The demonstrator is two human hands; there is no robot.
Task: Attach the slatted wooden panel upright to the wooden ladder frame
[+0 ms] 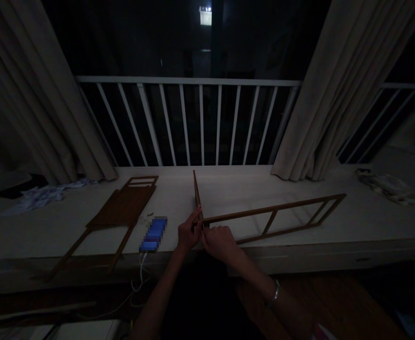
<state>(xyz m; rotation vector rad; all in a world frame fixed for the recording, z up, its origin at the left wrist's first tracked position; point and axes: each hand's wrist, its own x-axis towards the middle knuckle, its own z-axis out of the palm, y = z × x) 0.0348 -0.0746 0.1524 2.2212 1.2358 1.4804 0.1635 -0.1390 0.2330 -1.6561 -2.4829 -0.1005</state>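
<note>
A brown wooden ladder-like frame (273, 209) lies on its long edge across the white ledge, its far end pointing right. A thin wooden panel (197, 191) stands on edge, meeting the frame's near end at a corner. My left hand (189, 233) grips the panel close to that corner, thumb and fingers around its edge. Right beside it, my right hand (221, 242) is closed in a fist against the corner. Whatever sits in its fingers is hidden by the hand and the dim light.
Left on the ledge (242, 184) lies another wooden piece (124, 205), a panel with legs overhanging the front edge. A lit phone (153, 234) with a white cable (141, 271) lies nearer. Crumpled papers (46, 193), a cloth-like bundle (387, 186), curtains (309, 104) and a white railing (200, 123) surround.
</note>
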